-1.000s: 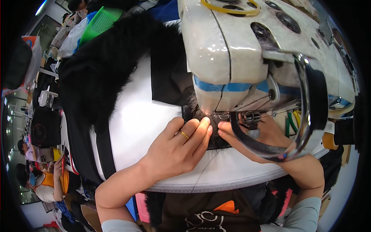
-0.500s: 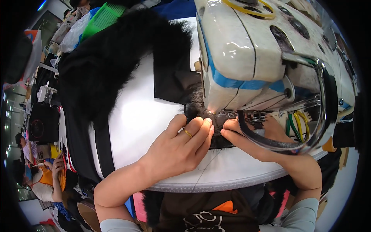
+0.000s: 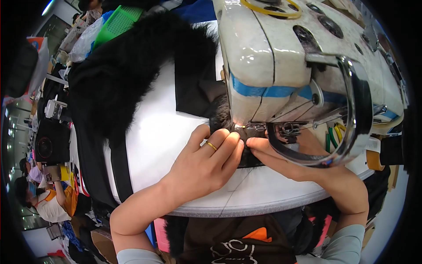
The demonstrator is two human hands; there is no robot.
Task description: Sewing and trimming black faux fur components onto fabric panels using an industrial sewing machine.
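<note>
A white and blue sewing machine (image 3: 250, 53) stands over the table, its lit needle area (image 3: 244, 126) right beyond my fingertips. Under it lies a dark piece of furry fabric (image 3: 249, 161), partly hidden by my hands. My left hand (image 3: 202, 160), with a gold ring, has its fingers bunched together and pressed on the left side of that fabric. From the right my right hand (image 3: 281, 156) reaches in, thumb and forefinger closed at the fabric's edge; the machine's chrome-edged ring partly covers it. The two hands' fingertips nearly meet.
Black fur and cloth (image 3: 110, 75) spread over the left of the white table (image 3: 149, 145). A green basket (image 3: 116, 26) stands at the far left. Yellow and green loops (image 3: 336, 134) and a tape roll (image 3: 374, 159) sit at the right. A co-worker (image 3: 52, 198) sits far left.
My right fingertips have come slightly left, nearer to my left hand. My left hand stays almost in place. The machine appears shifted a little left in view, and the co-worker's arm has moved.
</note>
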